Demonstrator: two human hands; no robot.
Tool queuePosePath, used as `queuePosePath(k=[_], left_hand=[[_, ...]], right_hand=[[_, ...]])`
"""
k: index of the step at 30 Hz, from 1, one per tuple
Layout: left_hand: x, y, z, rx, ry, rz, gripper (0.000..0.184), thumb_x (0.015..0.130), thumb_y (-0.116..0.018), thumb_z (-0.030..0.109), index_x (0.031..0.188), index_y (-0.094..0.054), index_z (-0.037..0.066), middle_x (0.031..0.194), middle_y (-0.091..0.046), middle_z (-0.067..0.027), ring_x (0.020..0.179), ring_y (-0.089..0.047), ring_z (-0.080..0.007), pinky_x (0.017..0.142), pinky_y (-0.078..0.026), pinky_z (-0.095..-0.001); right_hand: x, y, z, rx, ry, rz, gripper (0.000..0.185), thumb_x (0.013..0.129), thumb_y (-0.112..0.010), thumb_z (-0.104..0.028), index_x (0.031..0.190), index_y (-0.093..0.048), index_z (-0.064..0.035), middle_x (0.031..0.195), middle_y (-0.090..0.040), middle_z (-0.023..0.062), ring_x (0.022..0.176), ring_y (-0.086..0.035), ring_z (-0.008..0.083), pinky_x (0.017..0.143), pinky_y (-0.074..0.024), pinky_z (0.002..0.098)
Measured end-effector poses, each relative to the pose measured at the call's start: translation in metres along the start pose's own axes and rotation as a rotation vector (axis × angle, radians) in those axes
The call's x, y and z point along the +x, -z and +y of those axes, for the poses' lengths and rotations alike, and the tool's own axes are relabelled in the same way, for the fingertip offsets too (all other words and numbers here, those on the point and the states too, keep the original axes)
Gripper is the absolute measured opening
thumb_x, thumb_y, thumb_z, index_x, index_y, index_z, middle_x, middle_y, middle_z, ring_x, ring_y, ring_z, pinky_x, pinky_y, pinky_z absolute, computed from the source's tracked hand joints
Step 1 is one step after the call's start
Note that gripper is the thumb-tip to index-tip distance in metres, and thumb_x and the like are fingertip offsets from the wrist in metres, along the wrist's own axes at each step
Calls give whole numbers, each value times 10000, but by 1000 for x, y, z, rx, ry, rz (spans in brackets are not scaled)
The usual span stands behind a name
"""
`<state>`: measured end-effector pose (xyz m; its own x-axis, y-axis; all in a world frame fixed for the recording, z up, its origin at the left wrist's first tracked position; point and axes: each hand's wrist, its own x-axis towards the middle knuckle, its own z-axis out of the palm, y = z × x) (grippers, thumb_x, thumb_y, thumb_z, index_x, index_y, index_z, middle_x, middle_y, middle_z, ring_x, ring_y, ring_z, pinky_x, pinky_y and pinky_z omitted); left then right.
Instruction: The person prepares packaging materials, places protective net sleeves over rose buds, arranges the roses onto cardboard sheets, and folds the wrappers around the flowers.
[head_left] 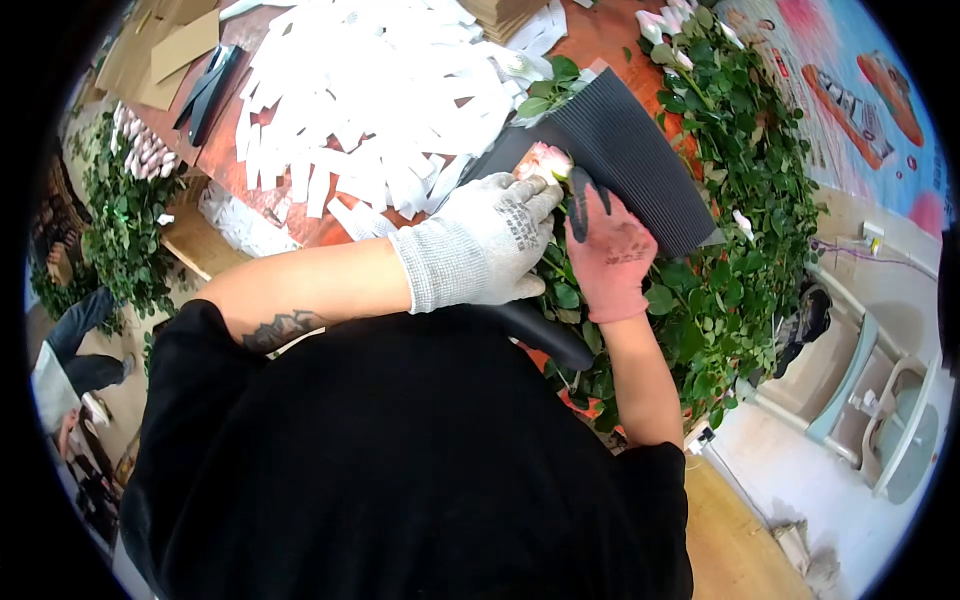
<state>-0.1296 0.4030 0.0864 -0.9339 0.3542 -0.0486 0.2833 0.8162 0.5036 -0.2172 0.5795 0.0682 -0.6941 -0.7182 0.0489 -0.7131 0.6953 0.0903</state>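
Observation:
My left hand, in a grey-white knitted glove, lies against a pink rose, its fingertips at the lower edge of the bloom. On the right, my right hand wears a pink glove with dark fingertips and touches the rose's right side, near its green leaves. What either hand grips, if anything, is hidden. Behind both hands a dark ribbed sheet slants across the table. Leafy stems lie beneath and between my hands.
White paper strips cover much of the red table. A black stapler lies beside brown cardboard. Rose stems pile up at the right; another bunch stands left. A person's legs show far left.

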Motion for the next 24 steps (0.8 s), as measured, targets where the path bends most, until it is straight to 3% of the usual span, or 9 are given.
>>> queuePosePath(k=[4,8,10,12,14,16,18,22,24], left_hand=[[1,3,-1,13,7,-21,617,794,-602,456,1183,-544,-20,1343,-430,-190,1255,-418,-281,1035,-330,-388],[0,2,-8,3,-47,10,612,811,-581,461,1205,-534,-6,1357,-421,-183,1253,-418,-292,1027,-332,-381],[-3,2,-17,13,-73,6,539,830,-587,391,1221,-534,24,1335,-450,-176,1235,-438,-304,1007,-356,-391],[-4,11,-38,-375,-123,261,452,827,-608,259,1220,-545,45,1304,-484,-175,1207,-463,-318,987,-380,-403],[-14,19,-62,-221,-18,275,412,784,-621,128,1188,-575,59,1290,-504,-167,1186,-473,-333,992,-379,-410],[-23,9,-76,-240,49,219,463,766,-645,155,1214,-561,73,1309,-486,-166,1221,-437,-341,1021,-347,-422],[-23,12,-76,-205,18,159,523,748,-668,192,1243,-539,82,1340,-447,-177,1251,-398,-355,1037,-325,-429],[-16,-2,-81,-41,-10,30,754,683,-735,337,1342,-443,117,1433,-295,-217,1321,-280,-399,1074,-267,-448],[-10,-16,-90,-75,-28,30,808,652,-748,355,1357,-420,136,1438,-276,-227,1324,-264,-415,1072,-273,-457]], right_hand=[[-3,-13,6,-129,13,6,410,746,-643,-320,1147,-583,-265,1187,-558,66,991,-572,215,820,-377,363],[4,-24,6,-182,137,356,366,722,-615,-216,1082,-616,-281,958,-574,4,880,-573,199,735,-405,325],[5,-9,3,-159,124,180,327,756,-578,-187,1072,-625,-258,900,-577,12,878,-575,193,677,-430,317],[3,-8,4,-96,60,93,318,777,-553,-186,1081,-623,-243,932,-601,32,886,-589,195,657,-453,313],[1,-9,4,-41,-16,-91,436,728,-668,-262,1154,-583,-229,1155,-561,34,1008,-564,167,787,-427,343],[-12,3,-3,-43,-7,40,375,747,-663,-273,1111,-605,-205,1159,-573,38,979,-584,174,796,-438,339],[-19,21,-12,-29,14,328,345,758,-635,-290,1099,-611,-240,1088,-610,22,912,-603,186,842,-412,328],[-28,47,-11,191,-73,250,363,730,-687,-302,1074,-622,-208,1128,-592,8,932,-596,181,868,-394,311],[-34,60,-8,241,-60,297,391,698,-720,-266,1060,-629,-151,1117,-596,47,948,-599,220,857,-422,339]])
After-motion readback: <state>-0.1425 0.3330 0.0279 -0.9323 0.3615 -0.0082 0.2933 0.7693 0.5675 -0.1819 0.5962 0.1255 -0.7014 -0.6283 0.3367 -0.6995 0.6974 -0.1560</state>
